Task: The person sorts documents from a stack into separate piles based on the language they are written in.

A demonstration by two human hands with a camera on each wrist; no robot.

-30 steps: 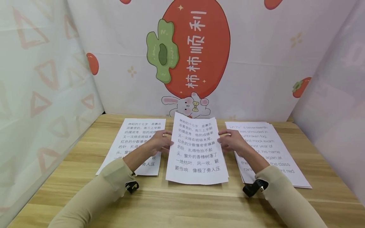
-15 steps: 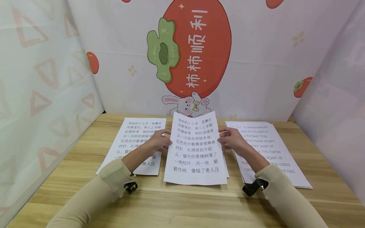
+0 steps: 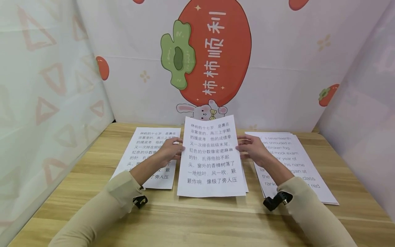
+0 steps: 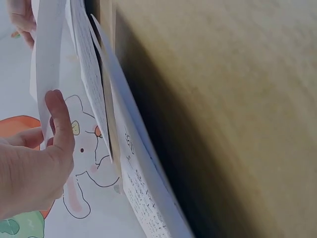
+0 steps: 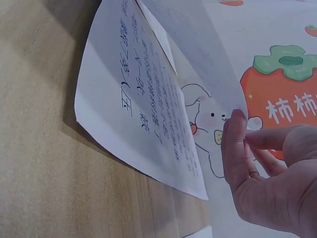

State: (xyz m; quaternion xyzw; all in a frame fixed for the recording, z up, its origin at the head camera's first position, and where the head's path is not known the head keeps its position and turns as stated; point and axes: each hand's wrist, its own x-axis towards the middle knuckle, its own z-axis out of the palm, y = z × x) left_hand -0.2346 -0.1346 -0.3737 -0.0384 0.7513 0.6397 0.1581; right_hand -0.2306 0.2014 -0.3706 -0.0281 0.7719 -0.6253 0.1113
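A white sheet of paper (image 3: 210, 190) printed with Chinese text is held up over the middle of the table, its top edge dipping slightly. My left hand (image 3: 169, 151) pinches its left edge between thumb and fingers. On the opposite edge, my right hand (image 3: 254, 150) pinches the same sheet. The right wrist view shows the raised sheet (image 5: 210, 59) curving well above another printed sheet (image 5: 111, 124) that lies on the table. Most of that lower paper is hidden in the head view, where a sliver (image 3: 244, 183) shows at the right.
Left of the held sheet lies Chinese-text paper (image 3: 129, 171), partly under my left forearm. A stack of English-text sheets (image 3: 321, 195) lies at the right, partly behind my right forearm. The wooden table (image 3: 200, 223) ends at a printed cloth backdrop (image 3: 277, 85), with cloth walls either side.
The held sheet has risen a little and now covers more of the rabbit print behind it. Both hands have moved up slightly with it, keeping their grip on its sides.
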